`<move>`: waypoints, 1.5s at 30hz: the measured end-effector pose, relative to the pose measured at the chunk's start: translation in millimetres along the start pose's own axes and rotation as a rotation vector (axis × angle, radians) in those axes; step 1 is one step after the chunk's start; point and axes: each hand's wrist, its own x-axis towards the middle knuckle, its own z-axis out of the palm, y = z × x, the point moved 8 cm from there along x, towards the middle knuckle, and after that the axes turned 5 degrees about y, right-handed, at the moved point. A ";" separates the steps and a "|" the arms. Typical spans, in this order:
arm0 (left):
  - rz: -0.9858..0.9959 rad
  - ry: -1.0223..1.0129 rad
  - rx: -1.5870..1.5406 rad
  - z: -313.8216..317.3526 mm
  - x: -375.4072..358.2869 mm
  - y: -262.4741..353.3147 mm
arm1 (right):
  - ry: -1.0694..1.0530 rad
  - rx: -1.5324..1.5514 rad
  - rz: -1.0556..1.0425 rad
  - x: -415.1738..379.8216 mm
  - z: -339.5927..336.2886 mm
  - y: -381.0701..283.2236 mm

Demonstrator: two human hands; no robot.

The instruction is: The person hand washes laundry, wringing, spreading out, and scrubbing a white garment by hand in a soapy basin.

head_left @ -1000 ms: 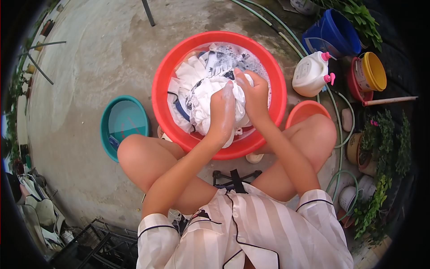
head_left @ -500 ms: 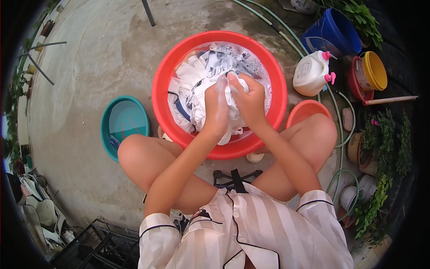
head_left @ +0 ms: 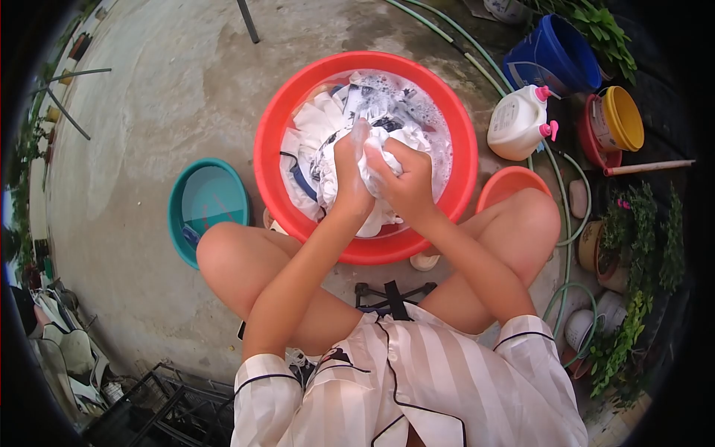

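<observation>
A large red basin point(head_left: 269, 149) stands in front of my knees, holding white and dark-patterned laundry point(head_left: 313, 119) in sudsy water. Over its middle, my left hand point(head_left: 352, 179) and my right hand point(head_left: 409, 179) are closed on a bunched white garment point(head_left: 375, 154), pressed close together with the fabric squeezed between them. Foam clings to the fingers of my left hand. The rest of the garment hangs below into the basin; its full shape is hidden by my hands.
On the left sits a teal basin point(head_left: 176, 231) with water. An orange basin point(head_left: 514, 179) is by my right knee. Beyond it are a white detergent jug point(head_left: 514, 127) with pink caps, a blue bucket point(head_left: 521, 67), a yellow bucket point(head_left: 629, 119), a green hose point(head_left: 566, 201) and potted plants.
My hands have shifted slightly and turned against each other. More of the bunched white fabric shows between them now. The basins and other things have stayed put.
</observation>
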 end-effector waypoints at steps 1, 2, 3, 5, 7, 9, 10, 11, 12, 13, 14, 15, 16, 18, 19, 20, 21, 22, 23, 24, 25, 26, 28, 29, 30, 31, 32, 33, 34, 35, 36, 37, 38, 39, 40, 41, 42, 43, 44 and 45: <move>0.083 0.082 0.078 2.7 -3.4 5.9 | 0.016 0.075 0.175 6.9 -5.1 8.6; 0.076 0.078 0.177 5.9 -8.0 9.0 | 0.043 0.107 0.209 11.7 -8.3 17.2; 0.069 0.074 0.276 10.0 -14.7 14.5 | 0.069 0.138 0.243 16.0 -10.5 29.6; 0.060 0.064 0.340 10.6 -15.2 11.9 | 0.106 0.169 0.271 18.3 -10.6 50.0; 0.006 0.045 0.243 9.1 -10.7 8.1 | 0.111 0.078 0.245 16.2 -9.2 45.5; -0.079 0.050 0.071 2.7 -2.2 1.2 | 0.077 -0.019 0.096 11.4 -1.6 27.5; -0.139 0.062 -0.055 -1.5 5.6 -7.2 | 0.042 -0.074 -0.041 5.9 3.3 11.6; -0.199 0.073 -0.182 -5.9 12.1 -15.9 | 0.008 -0.129 -0.179 0.0 7.2 -3.0; -0.117 0.040 -0.010 -12.6 19.4 -15.1 | -0.023 -0.150 -0.234 -4.8 9.3 -10.0; -0.034 0.007 0.161 -18.7 25.0 -12.5 | -0.054 -0.170 -0.290 -9.5 11.7 -16.5; 0.049 -0.026 0.332 -21.8 28.2 -12.0 | -0.085 -0.190 -0.345 -12.6 14.3 -21.3; 0.100 -0.047 0.379 -15.9 21.6 -5.5 | -0.087 -0.152 -0.336 -9.3 11.9 -19.1; 0.065 -0.027 0.271 -13.7 16.8 -6.1 | -0.057 -0.118 -0.228 -2.4 7.0 -9.0; -0.006 0.012 0.054 -4.8 5.3 -8.7 | 0.004 -0.051 -0.011 10.1 -1.5 12.2; 0.003 0.082 0.103 3.5 -5.9 2.5 | 0.020 0.082 0.198 14.6 -2.6 29.0; -0.020 0.074 0.151 3.3 -7.5 0.4 | 0.042 0.064 0.212 18.1 -5.3 33.8; -0.043 0.066 0.199 2.8 -8.6 -2.0 | 0.064 0.045 0.227 20.0 -8.1 39.9; -0.066 0.059 0.247 2.2 -8.9 -4.8 | 0.086 0.027 0.241 19.5 -10.1 45.3; -0.049 0.020 0.225 2.7 -5.3 -4.6 | 0.117 0.001 0.204 15.5 -10.1 44.4; -0.066 0.011 0.105 2.9 -3.1 -5.8 | 0.082 -0.039 0.098 12.5 -6.6 29.2; -0.082 0.002 -0.015 3.2 -0.8 -6.9 | 0.046 -0.078 -0.008 7.7 -3.5 10.3; -0.098 -0.006 -0.134 2.1 2.1 -7.7 | 0.010 -0.116 -0.113 0.7 0.1 -5.1; 0.059 -0.021 0.277 -10.8 16.9 -5.0 | -0.082 -0.172 -0.266 -12.9 8.9 -15.7; 0.145 -0.019 0.383 -15.1 21.7 -7.2 | -0.096 -0.181 -0.287 -15.6 10.3 -17.8; 0.230 -0.016 0.488 -10.2 19.7 3.5 | -0.110 -0.189 -0.309 -17.2 11.6 -19.5; -0.044 0.002 0.233 -12.8 16.2 -11.8 | -0.078 -0.167 -0.240 -12.7 7.9 -14.7; -0.032 0.038 0.171 -9.6 9.3 -7.5 | -0.046 -0.146 -0.172 -5.1 3.7 -9.1; -0.020 0.074 0.109 -3.7 0.8 -3.1 | -0.013 -0.124 -0.104 2.4 -0.5 -2.2; -0.008 0.111 0.049 2.2 -7.9 2.6 | 0.021 -0.033 0.020 9.2 -4.4 11.6; -0.029 0.163 0.089 6.7 -15.9 7.7 | 0.056 0.059 0.143 15.4 -7.4 27.9; -0.031 0.122 0.169 7.3 -18.9 6.8 | 0.092 0.151 0.266 19.2 -9.4 42.8; -0.033 0.079 0.248 6.6 -21.0 5.0 | 0.101 0.159 0.287 22.1 -10.3 47.6; -0.035 0.036 0.328 6.8 -21.6 2.4 | 0.111 0.124 0.265 20.6 -11.7 46.5; 0.000 0.018 0.236 7.4 -19.7 3.4 | 0.120 0.090 0.242 18.4 -11.3 41.3; -0.007 0.015 0.153 5.7 -16.9 1.7 | 0.127 0.058 0.218 15.5 -11.0 35.4; -0.013 0.012 0.070 3.3 -13.3 0.6 | 0.080 0.001 0.101 12.6 -7.7 20.4; -0.020 0.009 -0.013 2.1 -9.8 0.8 | 0.034 -0.056 -0.016 7.0 -4.5 3.9; -0.111 0.030 -0.123 2.8 -6.2 -2.5 | -0.012 -0.113 -0.134 0.9 -0.5 -9.7; -0.093 0.002 0.024 -1.0 1.2 -2.2 | -0.048 -0.102 -0.221 -5.7 3.4 -19.0; -0.075 -0.026 0.171 -10.3 10.2 -4.8 | -0.084 -0.091 -0.309 -12.7 7.6 -27.4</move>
